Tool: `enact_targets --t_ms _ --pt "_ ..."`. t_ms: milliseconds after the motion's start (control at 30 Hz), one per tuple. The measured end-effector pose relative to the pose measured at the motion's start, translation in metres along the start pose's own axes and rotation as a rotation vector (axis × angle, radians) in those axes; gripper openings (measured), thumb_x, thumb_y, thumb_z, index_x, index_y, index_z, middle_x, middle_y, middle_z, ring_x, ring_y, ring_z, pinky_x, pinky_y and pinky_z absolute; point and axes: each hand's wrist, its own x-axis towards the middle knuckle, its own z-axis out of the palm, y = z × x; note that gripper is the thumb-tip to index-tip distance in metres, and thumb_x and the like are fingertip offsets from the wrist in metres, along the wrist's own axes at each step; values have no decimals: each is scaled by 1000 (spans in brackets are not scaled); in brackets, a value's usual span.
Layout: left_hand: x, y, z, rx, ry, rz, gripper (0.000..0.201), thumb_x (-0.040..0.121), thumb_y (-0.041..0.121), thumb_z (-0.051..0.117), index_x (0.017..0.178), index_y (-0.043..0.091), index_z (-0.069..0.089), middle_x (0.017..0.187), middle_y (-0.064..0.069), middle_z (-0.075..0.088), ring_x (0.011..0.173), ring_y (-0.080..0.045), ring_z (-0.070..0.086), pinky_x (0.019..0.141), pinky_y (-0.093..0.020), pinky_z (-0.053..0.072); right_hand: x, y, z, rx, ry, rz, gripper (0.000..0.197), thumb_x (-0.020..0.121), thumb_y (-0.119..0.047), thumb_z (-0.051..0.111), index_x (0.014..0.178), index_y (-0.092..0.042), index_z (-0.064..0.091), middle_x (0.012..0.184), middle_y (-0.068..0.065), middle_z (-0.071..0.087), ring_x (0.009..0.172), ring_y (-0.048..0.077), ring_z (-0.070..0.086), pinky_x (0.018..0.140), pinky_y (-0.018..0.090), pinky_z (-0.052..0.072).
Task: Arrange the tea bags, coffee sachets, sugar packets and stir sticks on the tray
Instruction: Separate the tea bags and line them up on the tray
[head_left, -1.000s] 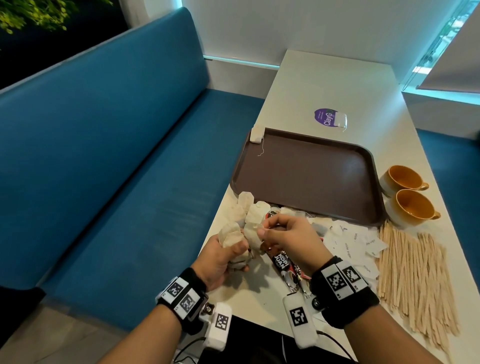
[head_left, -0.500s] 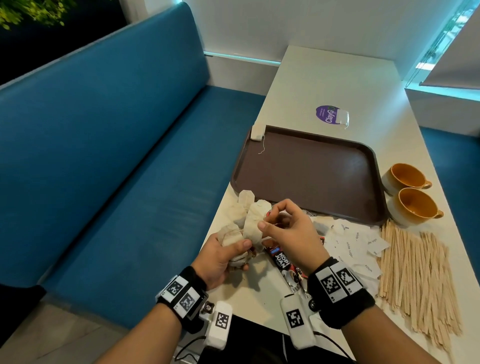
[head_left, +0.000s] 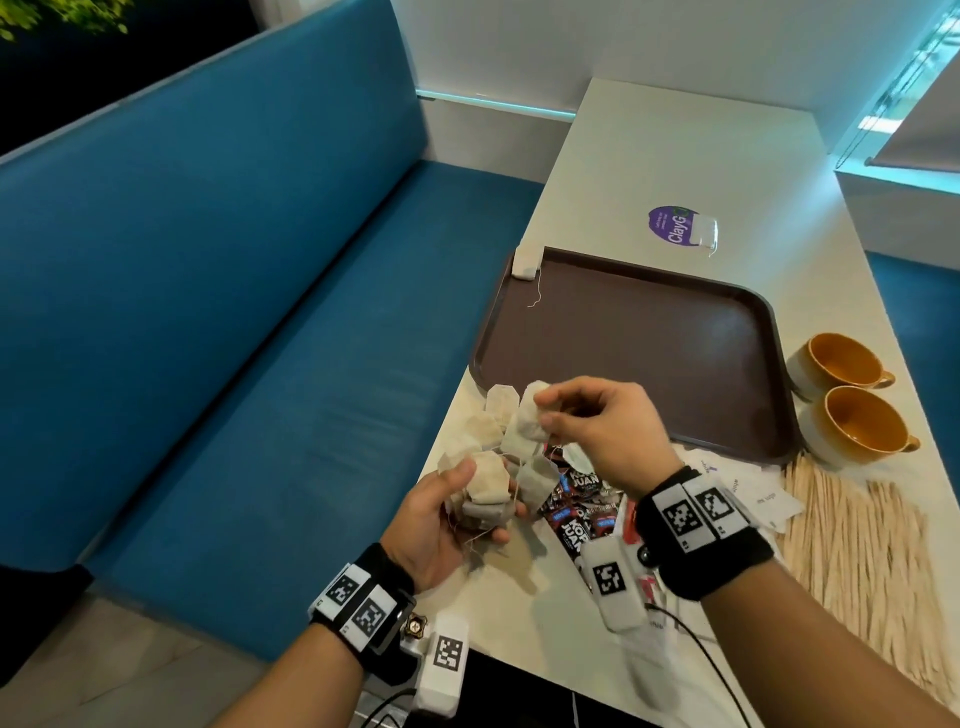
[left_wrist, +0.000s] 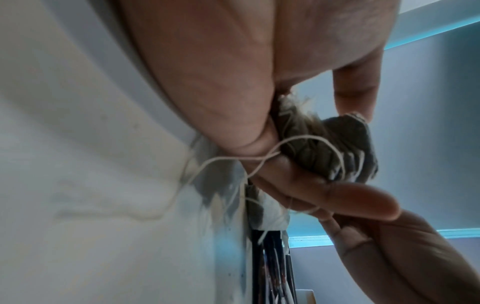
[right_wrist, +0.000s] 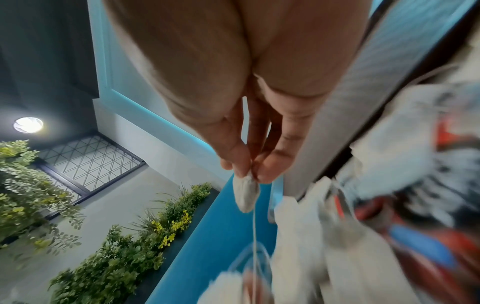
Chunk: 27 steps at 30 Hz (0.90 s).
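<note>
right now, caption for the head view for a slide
Right hand pulls one tea bag from the bunch in the left hand.

Tray (head_left: 649, 343) at centre of table (head_left: 675, 156), one tea bag (head_left: 524, 262) on its far-left corner; two cups (head_left: 852, 395) right of it; stir sticks (head_left: 857, 530), sugar packets (head_left: 753, 493) and coffee sachets (head_left: 582, 509) along the near edge; bench (head_left: 234, 312) left

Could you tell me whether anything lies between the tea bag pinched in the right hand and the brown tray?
Nothing visible does. The right hand pinches a white paper tea bag just short of the brown plastic tray, whose near half is bare. Its string trails towards the bunch of tea bags in the left hand and may snag.
</note>
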Motion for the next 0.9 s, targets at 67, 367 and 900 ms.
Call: enact_targets --t_ms 67,367,900 --pt "1 2 -1 -9 -49 14 51 70 25 82 112 0 71 98 -28 66 83 -35 69 53 -34 56 25 -9 -9 -36 29 -32 18 83 -1 80 90 -17 80 85 9 77 72 18 70 78 36 62" --pt "10 -1 -9 -38 -84 47 52 73 12 76 121 -2 62 102 -25 59 85 -33 66 57 -36 54 175 -38 -33 -235 56 -65 18 83 0 79 91 -17 79 92 12 77 80 24 73 88 40 62" --pt "27 7 -33 72 -238 53 46 93 4 65 133 -11 47 113 -27 60 107 -41 63 100 -46 47 291 3 3 -396 67 -3 14 84 -4 79 87 -18 78 80 4 75 67 20 71 79 37 63"
